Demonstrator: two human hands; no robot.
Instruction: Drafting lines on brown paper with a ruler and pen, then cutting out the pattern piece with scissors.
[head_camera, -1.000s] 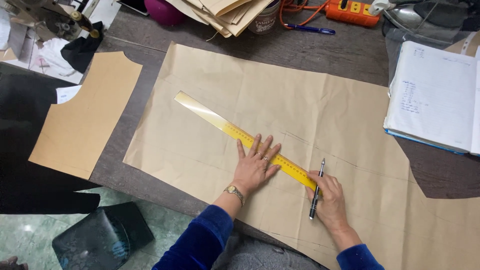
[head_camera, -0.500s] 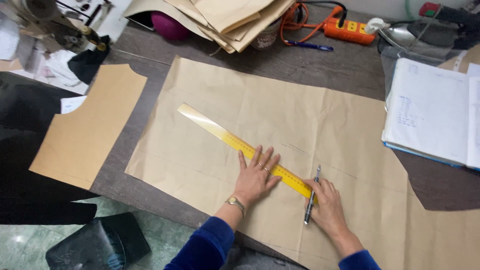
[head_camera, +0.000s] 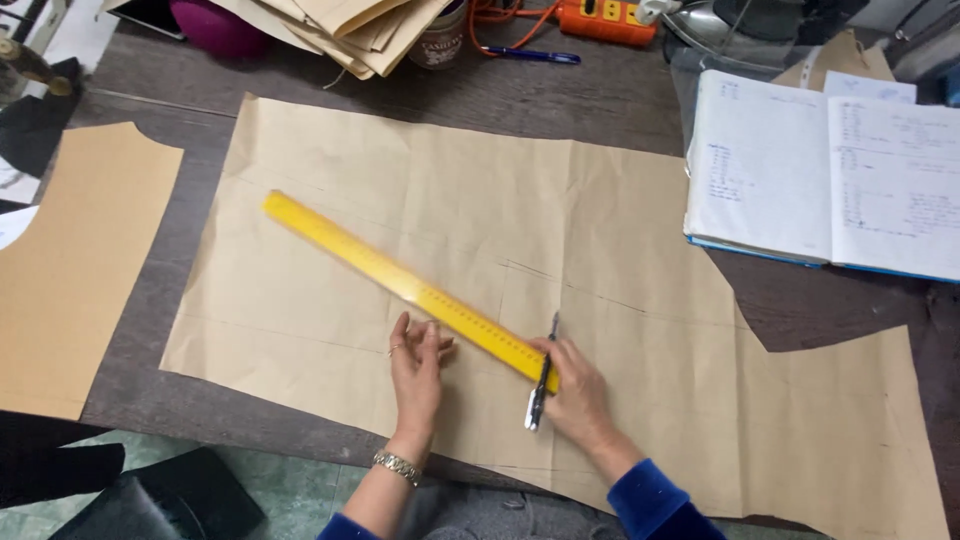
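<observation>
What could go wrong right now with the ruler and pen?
1. The left hand lies just below the ruler, barely touching its edge, so the ruler may slide as the pen runs along it.
2. The paper is creased and unweighted; it could shift and skew the line.

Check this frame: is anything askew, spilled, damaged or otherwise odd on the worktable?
Nothing stands out. The yellow ruler lies slanted across the brown paper, left hand beside it and right hand holding a pen at its end. The open notebook lies flat.
</observation>
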